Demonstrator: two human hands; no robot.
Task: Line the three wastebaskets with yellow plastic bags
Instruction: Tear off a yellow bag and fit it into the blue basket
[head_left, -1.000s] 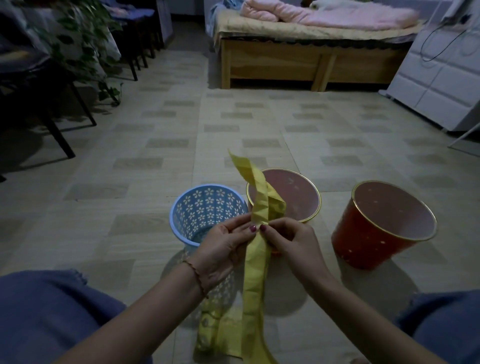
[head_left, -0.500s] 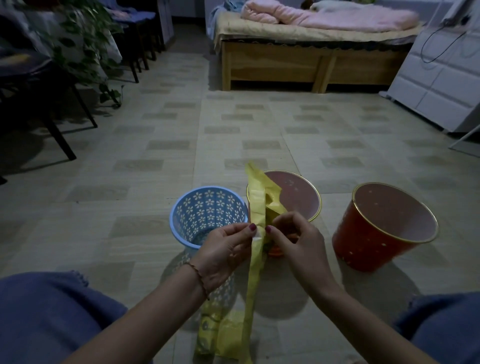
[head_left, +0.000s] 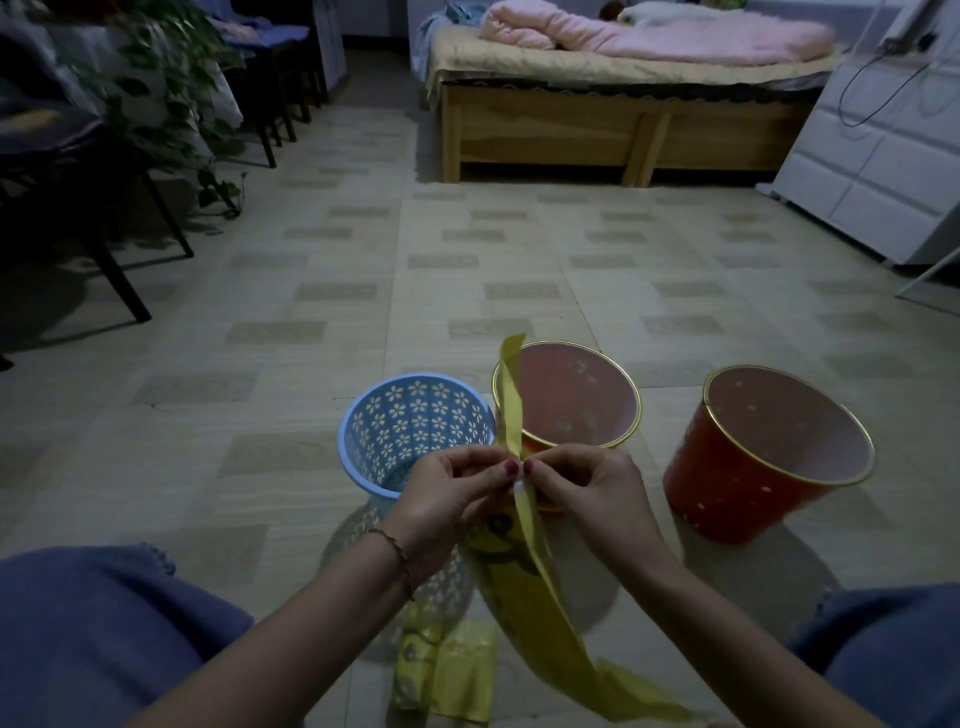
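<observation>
We pinch a folded yellow bag (head_left: 524, 525) with both hands, left hand (head_left: 447, 499) and right hand (head_left: 587, 493) fingers closed on it. It hangs just in front of the blue wastebasket (head_left: 410, 431).

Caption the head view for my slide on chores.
Both hands pinch a folded yellow bag above three unlined wastebaskets.

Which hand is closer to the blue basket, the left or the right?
Left. The left hand overlaps the near rim of the blue basket in this view; the right hand is further right, before the middle red basket. Both pinch the yellow bag.
</observation>
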